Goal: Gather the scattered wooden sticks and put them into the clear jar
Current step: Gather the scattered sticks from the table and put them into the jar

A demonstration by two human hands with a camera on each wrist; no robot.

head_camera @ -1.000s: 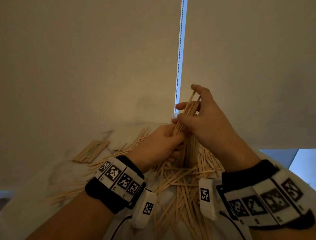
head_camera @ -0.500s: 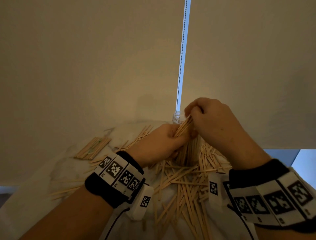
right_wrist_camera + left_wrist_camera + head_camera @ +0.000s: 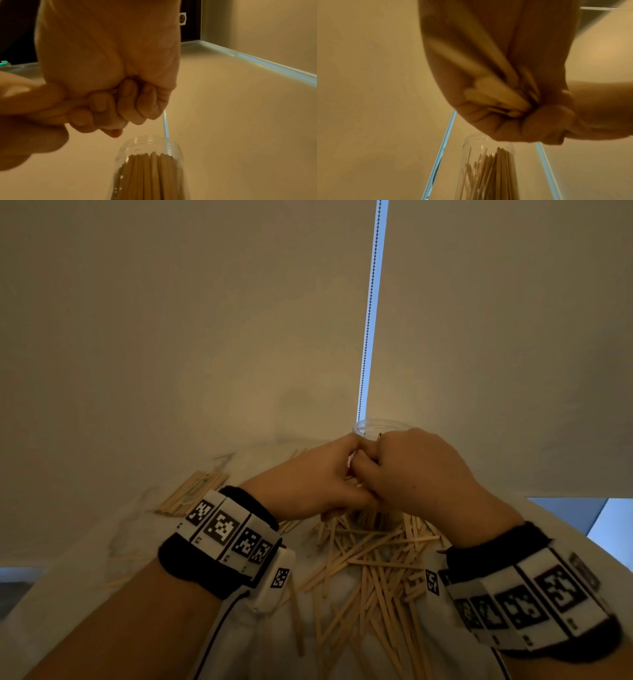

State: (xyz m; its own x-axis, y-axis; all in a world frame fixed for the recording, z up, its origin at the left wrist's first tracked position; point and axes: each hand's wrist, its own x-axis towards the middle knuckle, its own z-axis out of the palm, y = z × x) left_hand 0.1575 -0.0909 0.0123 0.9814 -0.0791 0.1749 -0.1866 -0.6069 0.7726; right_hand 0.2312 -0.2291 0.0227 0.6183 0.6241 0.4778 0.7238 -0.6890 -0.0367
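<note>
Up high, in the head view, both hands are meeting just in front of the clear jar [image 3: 378,428] near the far edge of the tabletop [image 3: 85,583]. The left hand [image 3: 308,479] and the right hand [image 3: 421,470] are touching each other, with fingers curled in. Only the jar's rim is showing above the knuckles. Lots of loose wooden sticks [image 3: 370,573] are lying in a messy pile on the tabletop, between the two wrists and toward the near edge. A neater bunch of sticks [image 3: 190,493] is lying toward the far left side. A bead chain [image 3: 370,309] is hanging down behind the jar.

Next, in the left wrist view, the left hand [image 3: 496,81] is curling tight around a small bundle of sticks [image 3: 494,97], whose ends are peeking out of the fist. The right hand [image 3: 599,108] is pressing against it. The jar [image 3: 486,169] is standing right under the fist, with many sticks standing up inside.

Last, in the right wrist view, the right hand [image 3: 109,67] is curling its fingers [image 3: 99,102] shut, and it is too blurry to tell if sticks are inside them. The left hand [image 3: 25,121] is touching it. The open jar [image 3: 149,169] is standing just below, nearly full of sticks.
</note>
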